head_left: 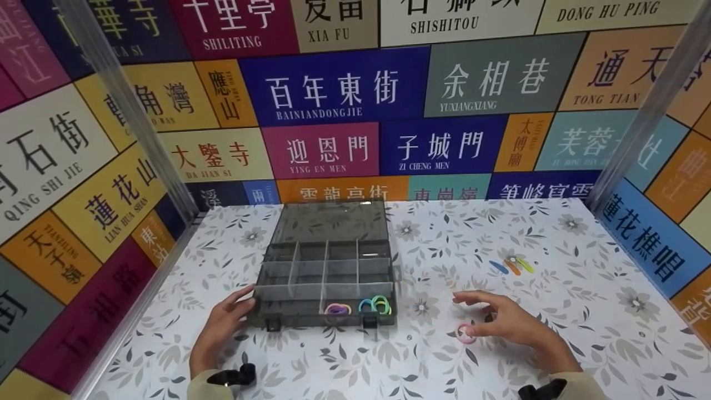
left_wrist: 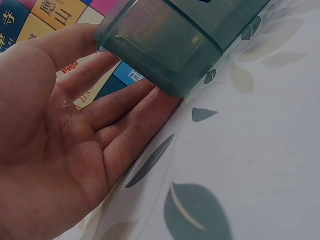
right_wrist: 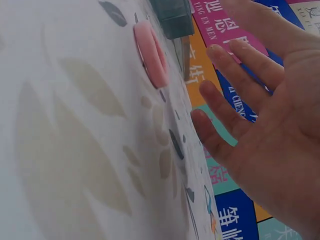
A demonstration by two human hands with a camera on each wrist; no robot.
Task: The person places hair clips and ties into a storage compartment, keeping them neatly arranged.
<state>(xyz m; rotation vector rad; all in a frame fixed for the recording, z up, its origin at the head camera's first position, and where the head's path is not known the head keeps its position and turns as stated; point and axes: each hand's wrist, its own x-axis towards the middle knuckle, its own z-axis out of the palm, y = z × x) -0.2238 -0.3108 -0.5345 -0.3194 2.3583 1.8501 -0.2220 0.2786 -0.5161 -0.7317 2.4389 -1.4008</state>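
Left hand [head_left: 224, 318], fingers relaxed, touches box [head_left: 293, 306] at 8 o'clock, likely steadying; right hand [head_left: 510, 321], fingers wide, beside pink ring [right_wrist: 149, 54], 4 o'clock.

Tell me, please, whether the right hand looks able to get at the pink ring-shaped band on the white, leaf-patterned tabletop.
Probably yes: the right hand, loosely spread, is close beside the pink ring-shaped band, which lies on the tabletop, and no object shows between them.

The flowered table [head_left: 430, 266] bears a box [head_left: 303, 303] by its far edge, clips [head_left: 514, 268] rightward, a ring [right_wrist: 148, 50] nearer the front.
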